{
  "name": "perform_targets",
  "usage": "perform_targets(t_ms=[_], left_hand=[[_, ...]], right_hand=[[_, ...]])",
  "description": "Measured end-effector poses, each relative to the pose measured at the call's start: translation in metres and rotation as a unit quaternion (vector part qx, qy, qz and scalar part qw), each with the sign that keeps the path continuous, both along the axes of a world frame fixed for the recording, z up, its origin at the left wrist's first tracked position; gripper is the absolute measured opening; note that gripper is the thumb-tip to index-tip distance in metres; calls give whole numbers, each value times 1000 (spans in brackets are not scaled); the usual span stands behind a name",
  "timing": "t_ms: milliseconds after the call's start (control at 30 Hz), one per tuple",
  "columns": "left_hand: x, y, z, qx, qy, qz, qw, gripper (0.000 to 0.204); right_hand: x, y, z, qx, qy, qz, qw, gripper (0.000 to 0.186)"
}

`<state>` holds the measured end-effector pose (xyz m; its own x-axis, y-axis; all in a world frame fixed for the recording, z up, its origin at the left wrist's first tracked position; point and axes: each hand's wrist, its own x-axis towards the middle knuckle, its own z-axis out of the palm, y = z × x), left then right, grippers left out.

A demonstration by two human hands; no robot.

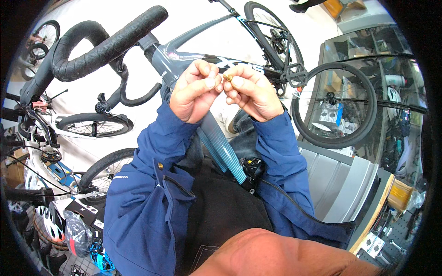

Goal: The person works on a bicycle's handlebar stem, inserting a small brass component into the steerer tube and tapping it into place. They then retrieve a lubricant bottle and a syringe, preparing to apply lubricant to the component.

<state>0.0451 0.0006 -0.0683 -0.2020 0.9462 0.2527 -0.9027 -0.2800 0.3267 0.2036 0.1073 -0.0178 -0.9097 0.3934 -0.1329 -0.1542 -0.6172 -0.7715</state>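
Observation:
My right hand [251, 94] pinches a small brass-coloured fitting [228, 77] between thumb and fingers. Beside it, my left hand [193, 92] has its thumb and fingers closed at the fitting's left side; what they hold, if anything, is too small to make out. Both hands are raised over a grey bike frame [177, 60] with large lettering and a light-blue striped tube [221, 152] that slants down between my forearms. Curved black handlebars [115, 42] stand to the upper left of my hands.
A loose wheel [299, 103] leans by a glass display case [354, 46] at the right, above a grey bin [331, 184]. Another white bike [39, 168], helmets [48, 223] and packaged goods [78, 234] crowd the left. A dark shoe [299, 8] shows at the top edge.

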Motion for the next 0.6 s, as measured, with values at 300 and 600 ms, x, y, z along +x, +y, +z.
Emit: perform_targets(t_ms=[300, 600], left_hand=[[-13, 5, 5, -49, 56, 32, 997, 20], [-20, 4, -2, -105, 121, 26, 987, 24]], right_hand=[[-18, 4, -21, 23, 43, -64, 997, 21], [-12, 2, -28, 65, 34, -156, 985, 21]])
